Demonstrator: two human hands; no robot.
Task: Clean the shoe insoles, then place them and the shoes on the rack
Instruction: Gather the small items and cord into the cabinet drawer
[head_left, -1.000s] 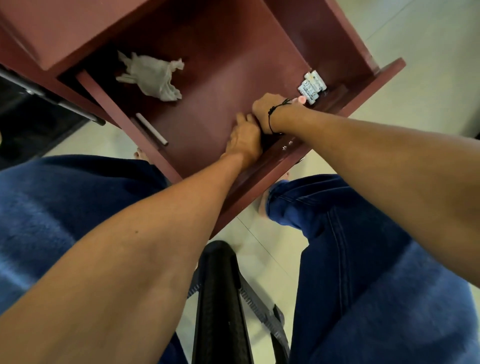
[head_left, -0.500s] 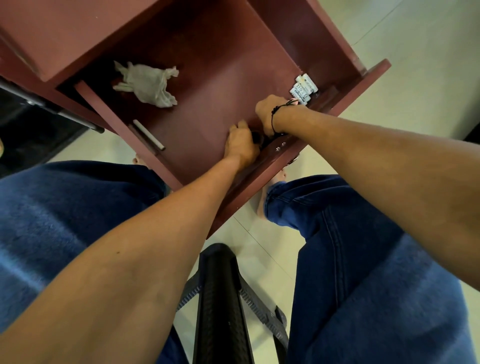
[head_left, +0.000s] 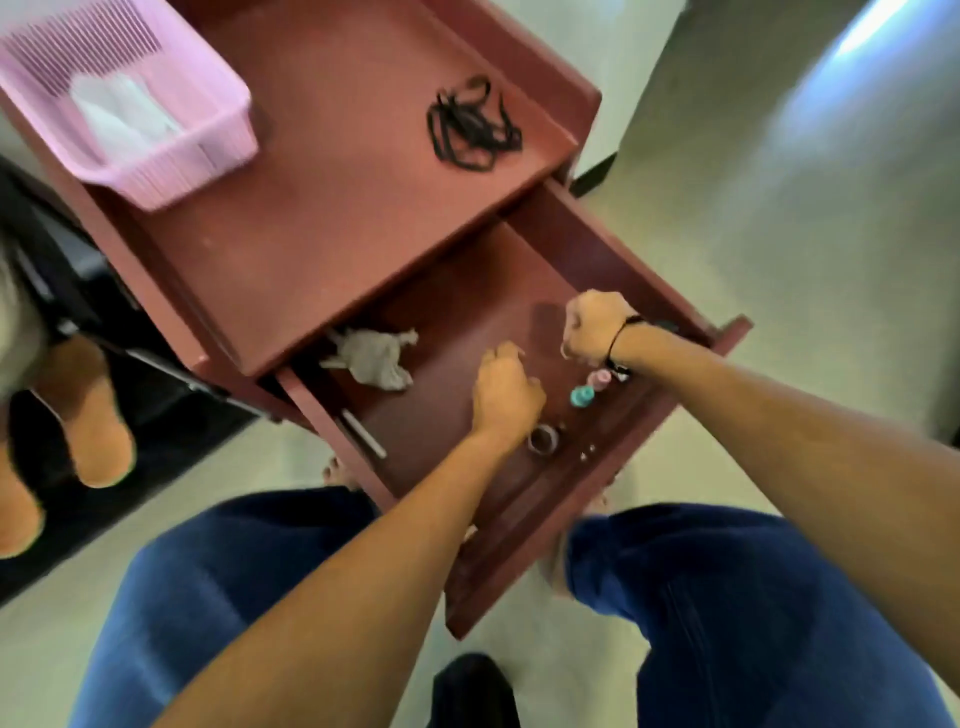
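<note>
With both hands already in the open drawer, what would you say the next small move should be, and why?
Probably lower the left hand onto the crumpled grey cloth at the drawer's back left. Of the things in the drawer it looks the one most suited to wiping insoles, and it lies free. The right hand is curled above small caps; whether it holds anything is unclear.

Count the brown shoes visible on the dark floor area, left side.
2. One brown shoe lies toe-down at left beside the cabinet; the second brown shoe sits at the left frame edge, partly cut off. More may be out of frame.
</note>
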